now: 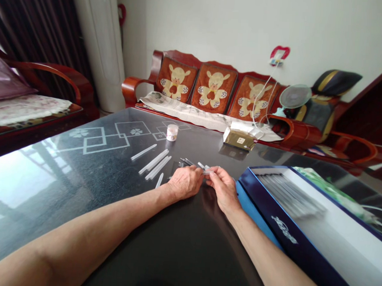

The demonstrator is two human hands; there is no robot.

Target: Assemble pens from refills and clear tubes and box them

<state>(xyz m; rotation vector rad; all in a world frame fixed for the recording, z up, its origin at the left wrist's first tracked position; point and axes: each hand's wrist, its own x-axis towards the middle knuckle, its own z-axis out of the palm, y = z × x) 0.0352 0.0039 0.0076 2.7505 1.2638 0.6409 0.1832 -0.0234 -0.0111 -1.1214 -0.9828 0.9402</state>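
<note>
My left hand (pixel 187 181) and my right hand (pixel 222 188) meet over the middle of the dark table (pixel 159 252). Between their fingertips is a small translucent white pen part (pixel 206 172), pinched from both sides; the fingers partly cover it. Just beyond my left hand lie thin dark pen refills (pixel 187 161), partly hidden by the knuckles. Several white, tapered pen barrels (pixel 154 162) lie loosely side by side to the left of my left hand. Right of my right hand stands a long blue box (pixel 270 211) with several greyish pens (pixel 289 193) inside.
A small white jar (pixel 172 132) stands farther back on the table. Toward the far edge sits a gold tissue box (pixel 239 141). A green-and-white packet (pixel 332 189) lies behind the blue box. Beyond the table is a wooden sofa (pixel 136 87) with bear-patterned cushions (pixel 214 88).
</note>
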